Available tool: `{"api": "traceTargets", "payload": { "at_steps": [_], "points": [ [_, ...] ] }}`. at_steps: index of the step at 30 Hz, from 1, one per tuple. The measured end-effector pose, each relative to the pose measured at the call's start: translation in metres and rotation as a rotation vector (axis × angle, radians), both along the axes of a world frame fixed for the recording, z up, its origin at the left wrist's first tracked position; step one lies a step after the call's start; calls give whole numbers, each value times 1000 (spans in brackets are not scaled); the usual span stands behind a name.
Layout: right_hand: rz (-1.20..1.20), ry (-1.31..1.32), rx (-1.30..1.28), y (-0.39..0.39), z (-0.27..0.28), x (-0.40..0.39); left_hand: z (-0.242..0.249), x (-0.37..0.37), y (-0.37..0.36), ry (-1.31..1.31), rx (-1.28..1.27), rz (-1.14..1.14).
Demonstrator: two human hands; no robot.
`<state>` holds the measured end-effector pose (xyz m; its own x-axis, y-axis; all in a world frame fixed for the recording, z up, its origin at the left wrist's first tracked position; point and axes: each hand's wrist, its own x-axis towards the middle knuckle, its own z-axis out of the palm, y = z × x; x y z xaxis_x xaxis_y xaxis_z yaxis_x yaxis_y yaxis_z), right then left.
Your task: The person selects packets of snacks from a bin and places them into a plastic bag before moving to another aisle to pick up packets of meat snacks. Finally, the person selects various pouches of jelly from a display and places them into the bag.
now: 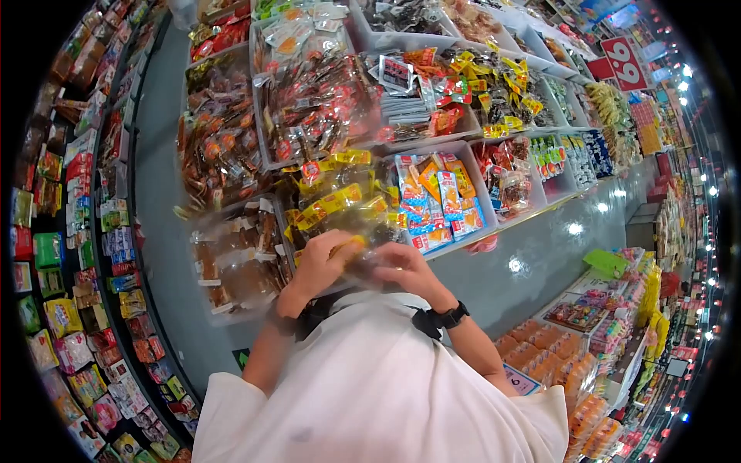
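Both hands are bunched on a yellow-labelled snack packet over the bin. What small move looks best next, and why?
Probably lower the packet into the yellow-packet bin below: left hand and right hand both pinch it directly over matching packets.

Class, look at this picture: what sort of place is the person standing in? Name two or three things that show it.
Most likely a snack shop or supermarket aisle. White bins hold heaps of packaged snacks, a red price sign stands above them, and stocked shelves line the aisle. Both hands handle a yellow packet.
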<state>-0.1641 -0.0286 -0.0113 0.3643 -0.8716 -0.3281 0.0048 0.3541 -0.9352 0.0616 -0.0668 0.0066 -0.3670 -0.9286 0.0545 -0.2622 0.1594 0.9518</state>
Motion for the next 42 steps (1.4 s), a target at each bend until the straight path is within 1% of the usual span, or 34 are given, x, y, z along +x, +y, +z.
{"api": "traceTargets", "payload": {
  "at_steps": [2,3,5,7,9,10,11,13,14,15,17,18,19,21,22,23,24,25,27,28,29,30,31,32,34,36,38,42],
  "points": [
    [-13,-118,102,-7,2,-10,4,-11,-6,67,99,30],
    [-15,-121,98,-8,0,-15,4,-16,-9,65,95,27],
    [-5,-100,54,-14,-7,-26,4,-26,-19,46,50,24],
    [9,-75,55,-20,6,-32,6,-38,-26,42,22,12],
    [21,-55,64,-25,18,-35,4,-52,-29,18,-72,-28],
    [60,-30,68,-28,22,-37,2,-58,-32,5,-155,-13],
    [96,-4,71,-29,24,-40,4,-60,-33,-2,-155,-20],
    [88,-43,63,-32,23,-47,13,-63,-38,55,182,6],
    [90,-133,75,-32,26,-51,18,-66,-39,125,195,-7],
    [94,-224,88,-33,30,-53,18,-69,-39,122,193,-9],
    [111,-252,80,-33,30,-56,19,-73,-36,295,300,37],
    [130,-277,73,-35,31,-57,20,-77,-33,373,351,97],
    [132,-284,70,-38,33,-57,20,-79,-31,366,348,99],
    [168,-280,54,-43,37,-58,15,-82,-27,653,592,213],
    [153,-289,51,-46,31,-59,13,-81,-27,612,574,231],
    [196,-153,-44,-50,21,-62,12,-79,-32,599,576,215],
    [240,-12,-134,-54,18,-63,12,-76,-35,374,445,176],
    [228,-16,-132,-57,17,-64,10,-73,-37,153,311,138],
    [24,-105,1,-63,17,-60,3,-71,-36,123,353,134],
    [-83,-105,-6,-67,-2,-54,4,-73,-34,134,335,161],
    [-87,-115,-9,-67,-16,-54,4,-72,-34,145,315,187],
    [-119,-73,-7,-68,-18,-53,-12,-66,-34,57,320,140],
    [-153,-30,-2,-68,-22,-53,-11,-65,-32,45,320,133],
    [-80,53,-117,-72,-52,-55,-12,-66,-29,-3,278,142],
    [-109,33,-82,-72,-50,-48,-13,-67,-24,-78,243,171],
    [-134,18,-50,-75,-45,-44,-15,-66,-23,-84,222,162],
    [-111,59,-30,-78,-40,-42,-17,-64,-24,-86,198,162],
    [-181,57,-53,-83,-58,-37,-15,-62,-28,-11,268,166]
  ]
}}
